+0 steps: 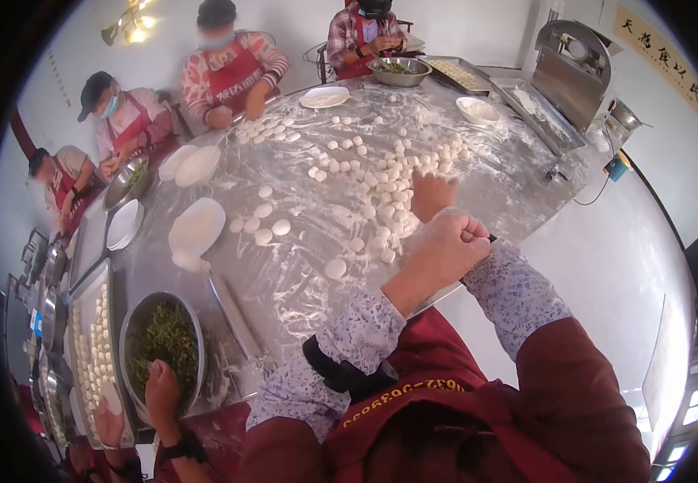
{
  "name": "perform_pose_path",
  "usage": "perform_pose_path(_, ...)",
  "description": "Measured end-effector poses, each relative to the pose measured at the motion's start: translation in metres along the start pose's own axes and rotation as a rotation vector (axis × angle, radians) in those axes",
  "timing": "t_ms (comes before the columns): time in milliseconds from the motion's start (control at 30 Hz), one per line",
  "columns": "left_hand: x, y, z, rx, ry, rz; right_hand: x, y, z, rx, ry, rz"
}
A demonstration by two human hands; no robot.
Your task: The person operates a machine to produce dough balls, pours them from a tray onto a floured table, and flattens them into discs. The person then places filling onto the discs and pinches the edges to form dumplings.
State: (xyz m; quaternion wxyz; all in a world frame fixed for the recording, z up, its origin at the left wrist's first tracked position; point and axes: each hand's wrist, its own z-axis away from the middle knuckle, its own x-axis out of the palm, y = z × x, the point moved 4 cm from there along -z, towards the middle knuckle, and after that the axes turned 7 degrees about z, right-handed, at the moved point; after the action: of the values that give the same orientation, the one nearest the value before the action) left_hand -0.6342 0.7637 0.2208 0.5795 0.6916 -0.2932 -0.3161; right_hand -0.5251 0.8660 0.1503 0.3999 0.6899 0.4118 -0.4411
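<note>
My left hand (452,248) is closed and crosses over my right forearm. Its fingers pinch at the patterned sleeve cover (514,286) near the right wrist. Beyond it, my right hand (434,196) is held over the floured table (308,282), beside a heap of small white dough pieces (393,181). Its fingers point away from me and look slightly apart; the tips are partly hidden. More dough pieces (263,217) lie scattered to the left of the heap.
Co-workers sit around the table; one's hand (162,394) is at a bowl of chopped green filling (192,314). A tray of dumplings (83,322), a metal rolling bar (234,318), plates of wrappers (218,221) and a steel machine (566,72) stand around.
</note>
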Motion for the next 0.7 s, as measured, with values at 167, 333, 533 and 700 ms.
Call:
perform_pose_path(167,-0.012,-0.023,0.014,0.025,0.015,-0.187,0.087,0.018,-0.040,0.456,-0.295,-1.102)
perform_pose_path(333,-0.004,-0.029,0.040,0.088,-0.099,-0.067,0.040,0.006,-0.016,0.889,-0.450,-2.105)
perform_pose_path(533,0.004,-0.001,0.042,0.035,-0.156,0.122,0.001,-0.004,0.006,0.253,0.237,-0.532)
perform_pose_path(700,0.012,-0.002,0.021,-0.029,-0.068,0.209,-0.016,-0.047,0.034,-0.466,0.151,0.036)
